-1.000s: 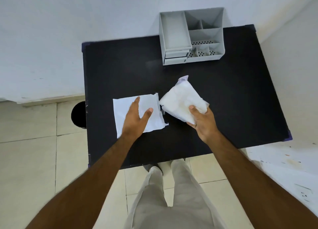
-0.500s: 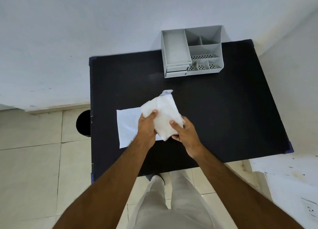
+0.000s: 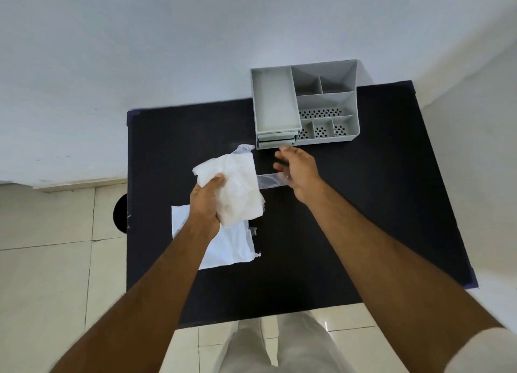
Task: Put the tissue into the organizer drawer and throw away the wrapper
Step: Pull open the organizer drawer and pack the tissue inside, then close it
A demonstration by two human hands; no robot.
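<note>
Clear plastic wrapper (image 3: 270, 180) stretches in a strip between the two hands above the black table (image 3: 363, 204), just in front of the grey desk organizer (image 3: 303, 103): the left hand (image 3: 205, 204) is closed around the white tissue pack (image 3: 237, 190), and the right hand (image 3: 298, 171) pinches the film with its other fingers loosely spread. The step in hand appears to be unwrapping; the next move calls for stripping the film free, then opening an organizer drawer (image 3: 277, 141), both of which appear closed. The pack's long axis runs near-to-far, its far end pointing toward the organizer.

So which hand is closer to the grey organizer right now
The right hand. It hovers just in front of the organizer, near its drawers. The left hand is farther back and left, gripping the tissue pack.
</note>
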